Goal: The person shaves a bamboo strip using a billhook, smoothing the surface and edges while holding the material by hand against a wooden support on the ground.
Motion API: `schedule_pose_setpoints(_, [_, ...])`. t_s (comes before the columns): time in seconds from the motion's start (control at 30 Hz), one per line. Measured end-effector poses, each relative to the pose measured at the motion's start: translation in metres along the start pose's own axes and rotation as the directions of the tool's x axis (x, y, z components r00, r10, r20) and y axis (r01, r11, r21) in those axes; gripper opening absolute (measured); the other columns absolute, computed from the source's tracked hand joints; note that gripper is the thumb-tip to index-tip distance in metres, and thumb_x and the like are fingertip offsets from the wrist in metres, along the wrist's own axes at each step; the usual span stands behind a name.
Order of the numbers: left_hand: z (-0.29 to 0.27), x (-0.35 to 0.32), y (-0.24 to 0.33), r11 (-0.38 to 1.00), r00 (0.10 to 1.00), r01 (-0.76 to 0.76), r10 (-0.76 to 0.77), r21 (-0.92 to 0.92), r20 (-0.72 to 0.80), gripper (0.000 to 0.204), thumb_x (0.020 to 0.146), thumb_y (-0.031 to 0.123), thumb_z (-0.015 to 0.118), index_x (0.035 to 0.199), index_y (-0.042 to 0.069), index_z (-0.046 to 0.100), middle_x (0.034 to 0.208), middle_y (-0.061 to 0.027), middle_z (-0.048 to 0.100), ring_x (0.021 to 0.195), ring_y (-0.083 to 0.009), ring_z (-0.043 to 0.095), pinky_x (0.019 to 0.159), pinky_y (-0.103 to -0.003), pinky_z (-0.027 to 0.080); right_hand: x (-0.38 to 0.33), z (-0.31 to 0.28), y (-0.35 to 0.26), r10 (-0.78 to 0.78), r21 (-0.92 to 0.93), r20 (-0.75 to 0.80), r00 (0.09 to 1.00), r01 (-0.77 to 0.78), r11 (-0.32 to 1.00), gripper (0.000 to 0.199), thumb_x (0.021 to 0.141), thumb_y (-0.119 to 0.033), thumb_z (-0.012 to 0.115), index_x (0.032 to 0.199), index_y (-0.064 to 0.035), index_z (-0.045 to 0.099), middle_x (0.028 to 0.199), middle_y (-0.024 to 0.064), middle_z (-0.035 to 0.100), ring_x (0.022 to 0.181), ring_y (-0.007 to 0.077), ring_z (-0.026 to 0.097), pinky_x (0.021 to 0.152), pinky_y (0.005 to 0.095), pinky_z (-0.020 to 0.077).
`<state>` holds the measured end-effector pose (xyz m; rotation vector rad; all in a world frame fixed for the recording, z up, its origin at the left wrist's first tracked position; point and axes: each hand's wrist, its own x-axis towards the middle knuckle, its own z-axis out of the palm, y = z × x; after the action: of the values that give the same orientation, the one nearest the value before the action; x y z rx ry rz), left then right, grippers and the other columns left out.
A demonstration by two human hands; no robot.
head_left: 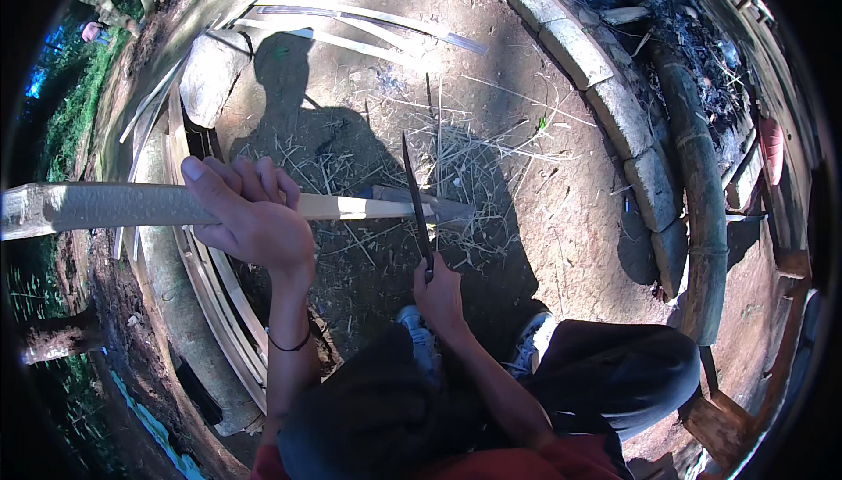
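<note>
My left hand (254, 212) is closed round a long pale bamboo strip (114, 206), which runs from the left rim to the middle of the head view. Its far end narrows to a lighter tip. In my right hand (440, 294) is the dark handle of a long knife (415, 186), its blade pointing away from me. The blade crosses the bamboo strip near its tip; whether they touch I cannot tell. Below them, thin shavings (478, 186) lie scattered on the ground round a short flat piece of wood (452, 211).
Several split bamboo strips (351, 41) lie at the far side, near a pale stone (210, 76). Logs and more strips (224, 296) line the left. A curved brick border (574, 54), a thick bamboo pole (702, 182) and an ash heap (702, 32) are at right.
</note>
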<state>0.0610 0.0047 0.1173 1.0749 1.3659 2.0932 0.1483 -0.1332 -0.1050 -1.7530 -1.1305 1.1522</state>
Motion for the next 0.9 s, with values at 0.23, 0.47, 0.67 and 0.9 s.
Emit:
schedule_pose_setpoints(0.23, [0.003,0.002,-0.003,1.0,0.993,0.016,-0.017,-0.01,-0.119,0.044,0.098,0.039,0.048,0.066,0.015,0.029,0.051,0.005,0.021,0.042,-0.0053,0.02,0.035,-0.022,0.017,-0.01,0.009,-0.016,-0.076,-0.124,-0.031,0.997,0.071,0.99,0.019,0.093,-0.015,0.05,0.097,0.0036,0.053,0.053,0.0172,0.054,0.047,0.0339,0.059,0.045,0.0418,0.0425])
schedule_pose_setpoints(0.47, [0.003,0.003,-0.002,0.999,0.993,-0.015,0.019,0.032,-0.114,0.045,0.097,0.04,0.049,0.066,0.015,0.029,0.051,0.0051,0.021,0.043,-0.0052,0.021,0.037,-0.022,0.019,-0.008,-0.001,-0.038,-0.026,0.055,0.032,0.999,0.025,0.998,0.02,0.091,-0.012,0.051,0.098,0.006,0.053,0.057,0.0185,0.057,0.053,0.0372,0.061,0.046,0.0441,0.0442])
schedule_pose_setpoints(0.67, [0.009,0.004,-0.003,1.0,0.987,0.023,-0.021,0.009,-0.162,0.045,0.096,0.039,0.052,0.065,0.015,0.029,0.053,0.0045,0.023,0.045,-0.0063,0.025,0.038,-0.022,0.022,0.008,0.009,0.005,-0.034,-0.071,-0.064,0.997,0.029,0.997,0.014,0.091,-0.01,0.05,0.094,0.0038,0.052,0.057,0.0199,0.057,0.055,0.0393,0.061,0.048,0.0471,0.0465])
schedule_pose_setpoints(0.9, [0.009,0.003,-0.004,0.999,0.993,-0.035,0.037,0.017,-0.111,0.047,0.097,0.041,0.05,0.065,0.014,0.028,0.053,0.0052,0.02,0.044,-0.0055,0.019,0.037,-0.023,0.017,-0.009,-0.001,-0.051,-0.112,-0.003,0.01,0.994,0.112,0.994,0.017,0.092,-0.011,0.049,0.095,0.0054,0.053,0.055,0.018,0.057,0.052,0.0377,0.06,0.047,0.0453,0.044])
